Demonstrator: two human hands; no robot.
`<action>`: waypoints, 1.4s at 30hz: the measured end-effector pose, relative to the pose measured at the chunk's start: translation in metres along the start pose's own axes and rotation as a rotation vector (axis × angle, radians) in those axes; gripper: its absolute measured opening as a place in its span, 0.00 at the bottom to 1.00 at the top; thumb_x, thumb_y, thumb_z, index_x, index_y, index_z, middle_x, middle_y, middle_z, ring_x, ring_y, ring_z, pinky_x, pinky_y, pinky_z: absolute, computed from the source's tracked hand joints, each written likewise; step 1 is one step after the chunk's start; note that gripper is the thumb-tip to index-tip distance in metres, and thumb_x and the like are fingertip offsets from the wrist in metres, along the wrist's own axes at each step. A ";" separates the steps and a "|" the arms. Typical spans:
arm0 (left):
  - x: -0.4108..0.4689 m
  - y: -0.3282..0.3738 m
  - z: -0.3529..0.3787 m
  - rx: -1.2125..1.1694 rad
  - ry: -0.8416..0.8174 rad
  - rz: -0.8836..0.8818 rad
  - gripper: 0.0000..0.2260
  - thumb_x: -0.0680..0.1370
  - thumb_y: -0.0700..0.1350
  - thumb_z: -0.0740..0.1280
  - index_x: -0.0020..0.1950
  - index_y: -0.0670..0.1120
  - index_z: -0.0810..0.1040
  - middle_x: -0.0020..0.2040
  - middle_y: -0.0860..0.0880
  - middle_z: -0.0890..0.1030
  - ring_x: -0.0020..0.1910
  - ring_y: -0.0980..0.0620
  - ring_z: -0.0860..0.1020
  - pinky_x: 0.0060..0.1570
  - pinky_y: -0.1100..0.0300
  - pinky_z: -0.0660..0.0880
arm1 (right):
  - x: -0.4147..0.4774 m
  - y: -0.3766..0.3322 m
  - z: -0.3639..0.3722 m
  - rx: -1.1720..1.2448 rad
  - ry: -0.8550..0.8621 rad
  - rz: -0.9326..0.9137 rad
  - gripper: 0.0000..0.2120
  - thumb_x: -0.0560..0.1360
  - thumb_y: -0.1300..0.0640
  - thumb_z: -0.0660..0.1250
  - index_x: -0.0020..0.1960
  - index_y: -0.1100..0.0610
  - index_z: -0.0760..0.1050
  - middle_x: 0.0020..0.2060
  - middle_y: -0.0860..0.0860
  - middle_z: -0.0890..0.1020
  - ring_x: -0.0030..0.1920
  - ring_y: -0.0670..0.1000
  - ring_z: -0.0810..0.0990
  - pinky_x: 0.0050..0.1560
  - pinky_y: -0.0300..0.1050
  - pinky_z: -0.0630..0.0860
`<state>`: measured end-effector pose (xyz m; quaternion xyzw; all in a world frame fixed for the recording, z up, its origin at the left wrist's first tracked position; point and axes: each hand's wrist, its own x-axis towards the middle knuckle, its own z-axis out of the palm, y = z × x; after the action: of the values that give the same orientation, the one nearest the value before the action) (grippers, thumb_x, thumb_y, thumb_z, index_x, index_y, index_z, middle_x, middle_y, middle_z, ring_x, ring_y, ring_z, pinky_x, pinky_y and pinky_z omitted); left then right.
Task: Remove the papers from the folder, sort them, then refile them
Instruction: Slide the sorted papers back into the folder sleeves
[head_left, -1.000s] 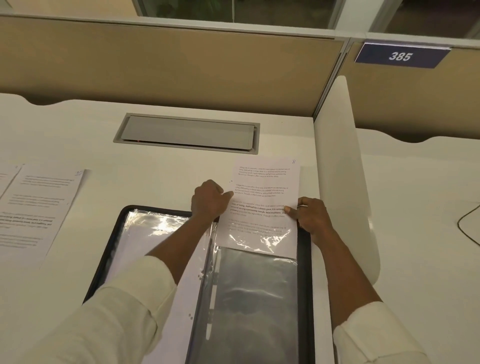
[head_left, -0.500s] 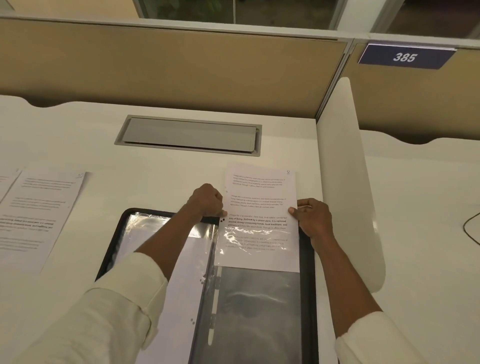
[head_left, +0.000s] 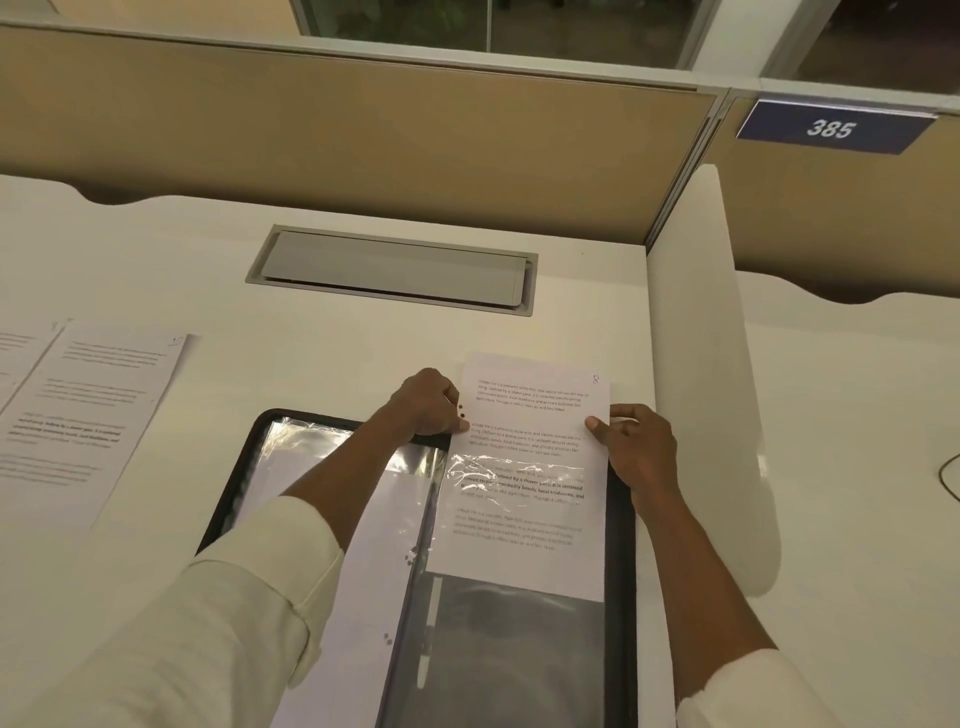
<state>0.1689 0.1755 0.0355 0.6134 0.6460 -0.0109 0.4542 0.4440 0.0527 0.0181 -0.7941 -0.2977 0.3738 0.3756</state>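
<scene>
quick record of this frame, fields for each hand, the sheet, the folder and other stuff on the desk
left hand: fingers curled, thumb on the printed sheet's left edge, at the folder's top rim
right hand: pinches the sheet's right edge, thumb on top
printed sheet: lower part inside the clear sleeve, top sticking out past the rim
folder: black, open flat on the desk
loose sheets: lying flat, left of the folder
cable hatch: grey, set in the desk beyond the folder
sign: 385, on the partition

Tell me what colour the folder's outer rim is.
Black. The folder's rim shows best in the head view, along the right side.
</scene>
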 end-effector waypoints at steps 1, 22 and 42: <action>-0.001 -0.001 -0.001 0.027 -0.022 0.011 0.17 0.70 0.42 0.84 0.55 0.42 0.83 0.52 0.46 0.85 0.53 0.45 0.83 0.60 0.50 0.81 | 0.000 0.001 0.000 -0.003 0.008 -0.014 0.17 0.73 0.52 0.81 0.58 0.53 0.80 0.46 0.47 0.86 0.47 0.49 0.86 0.48 0.46 0.80; -0.008 -0.009 -0.006 -0.125 0.029 0.064 0.19 0.70 0.48 0.85 0.50 0.41 0.80 0.46 0.47 0.85 0.41 0.49 0.83 0.47 0.55 0.80 | -0.003 -0.002 0.003 -0.089 -0.103 -0.104 0.21 0.75 0.58 0.79 0.64 0.48 0.78 0.39 0.48 0.80 0.43 0.53 0.83 0.49 0.52 0.84; -0.024 -0.013 -0.006 0.196 -0.088 0.231 0.05 0.72 0.39 0.79 0.44 0.48 0.88 0.39 0.52 0.87 0.39 0.54 0.85 0.50 0.53 0.85 | -0.018 0.002 -0.005 -0.361 -0.241 -0.243 0.05 0.77 0.56 0.76 0.46 0.47 0.87 0.42 0.39 0.86 0.46 0.43 0.84 0.53 0.49 0.82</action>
<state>0.1510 0.1564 0.0463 0.7241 0.5464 -0.0484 0.4181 0.4387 0.0359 0.0251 -0.7565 -0.4955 0.3586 0.2316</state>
